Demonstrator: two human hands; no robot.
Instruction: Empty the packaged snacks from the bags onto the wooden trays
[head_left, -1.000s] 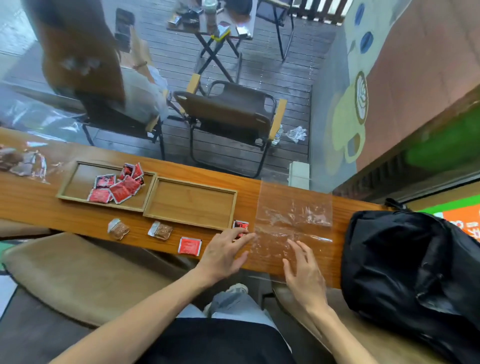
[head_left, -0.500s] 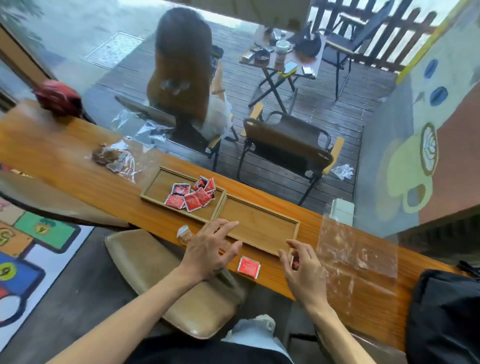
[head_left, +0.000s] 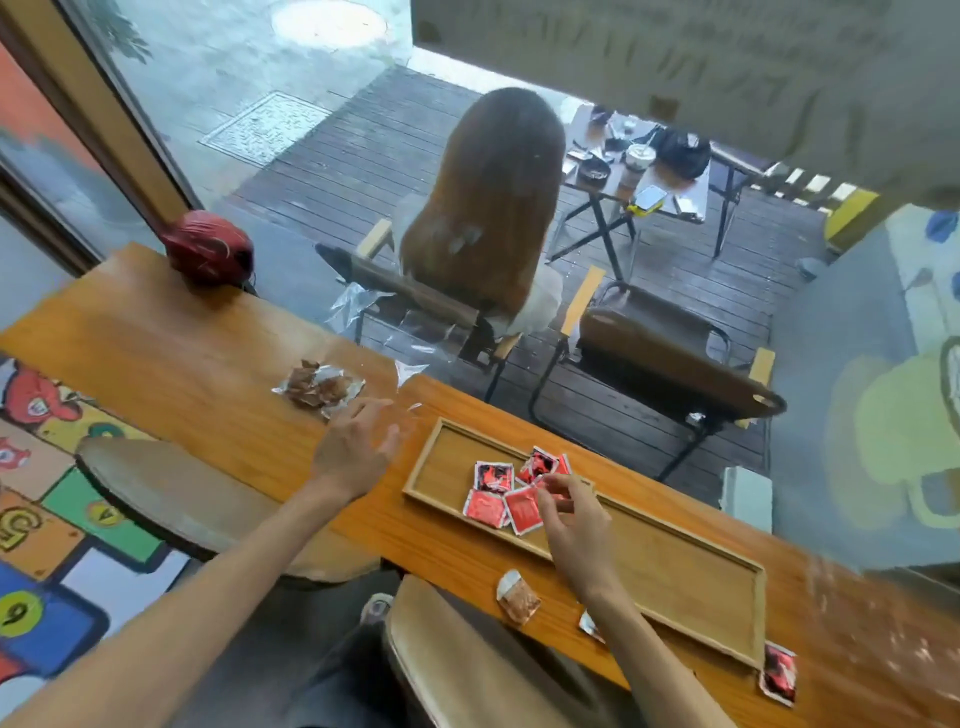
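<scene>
Red packets (head_left: 511, 493) under right hand (head_left: 574, 525), wooden tray (head_left: 441, 462).

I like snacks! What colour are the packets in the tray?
Red, some with black print: the snack packets in the left wooden tray, head view.

Light: soft, even daylight through the window (head_left: 363, 171).
Shadows: faint on the counter (head_left: 171, 338).
Glare: pale reflections across the glass.
Blur: smeared at the counter's right end.
Distortion: wide-angle bending at the edges.
</scene>
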